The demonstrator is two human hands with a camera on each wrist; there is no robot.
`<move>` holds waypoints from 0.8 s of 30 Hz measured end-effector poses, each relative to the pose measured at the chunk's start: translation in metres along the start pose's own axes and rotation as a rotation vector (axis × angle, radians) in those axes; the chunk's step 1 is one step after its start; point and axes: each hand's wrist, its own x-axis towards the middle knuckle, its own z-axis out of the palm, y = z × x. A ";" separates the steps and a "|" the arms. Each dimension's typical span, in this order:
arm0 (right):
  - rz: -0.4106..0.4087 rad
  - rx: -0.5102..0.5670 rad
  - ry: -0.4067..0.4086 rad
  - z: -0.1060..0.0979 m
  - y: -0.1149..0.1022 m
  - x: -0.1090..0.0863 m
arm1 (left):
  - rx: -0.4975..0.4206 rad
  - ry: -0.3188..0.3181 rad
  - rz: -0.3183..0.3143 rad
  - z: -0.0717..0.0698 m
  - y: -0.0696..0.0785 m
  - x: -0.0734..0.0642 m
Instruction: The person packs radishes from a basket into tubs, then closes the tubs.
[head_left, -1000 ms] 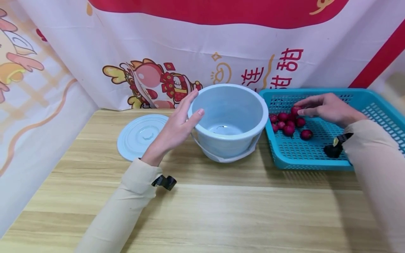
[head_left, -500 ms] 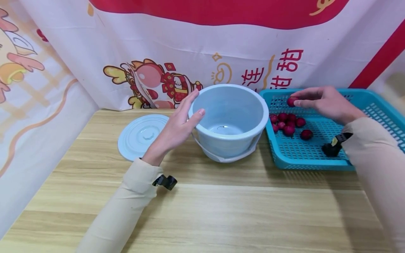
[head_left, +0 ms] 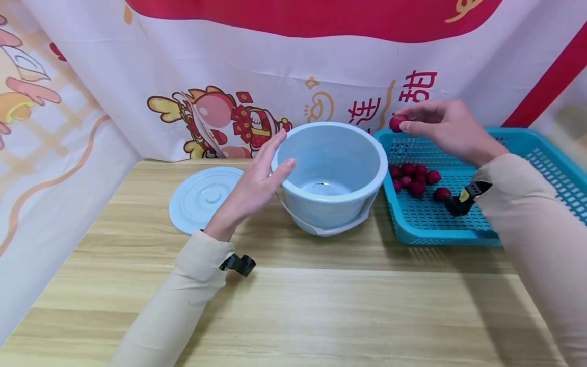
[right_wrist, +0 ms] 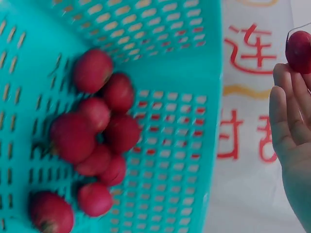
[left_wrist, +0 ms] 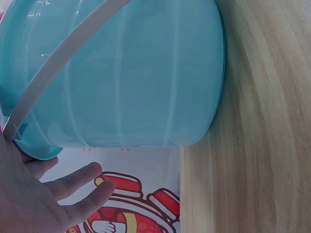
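Note:
A light blue bucket (head_left: 321, 210) with a pale carrying handle stands on the table, a small dark strand on its inner floor. My left hand (head_left: 251, 191) rests against its left rim, thumb at the edge and fingers fairly straight; in the left wrist view, fingers (left_wrist: 80, 182) extend beyond the bucket's side. My right hand (head_left: 454, 131) pinches a red radish (head_left: 397, 123) above the back left rim of a turquoise basket (head_left: 440, 237). In the right wrist view, the held radish (right_wrist: 299, 52) has a thin root. Several loose radishes (head_left: 417, 181) lie in the basket's left part.
A round light blue lid (head_left: 197, 199) lies left of the bucket, partly behind my left hand. Behind the wooden table (head_left: 293, 316) hangs a printed white and red cloth (head_left: 257, 56). The basket stands close to the bucket's right side.
My right hand has lifted the radish from the basket and carried it up and to the left, towards the bucket. My left hand and the bucket have stayed in place.

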 end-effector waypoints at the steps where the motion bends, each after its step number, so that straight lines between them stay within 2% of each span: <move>1: -0.016 0.008 0.004 0.000 -0.004 0.000 | -0.002 -0.002 0.001 0.000 0.000 0.000; 6: -0.057 0.020 0.012 0.004 -0.024 0.001 | -0.008 -0.011 -0.008 0.000 0.002 0.002; 14: -0.129 0.060 0.002 0.021 -0.048 -0.001 | 0.006 -0.033 -0.001 -0.001 0.002 0.002; 19: -0.132 0.030 -0.048 0.032 -0.064 0.003 | 0.003 -0.027 0.004 -0.001 0.001 0.002; 24: -0.217 0.028 -0.102 0.044 -0.074 0.008 | 0.003 -0.011 -0.005 0.000 0.000 0.001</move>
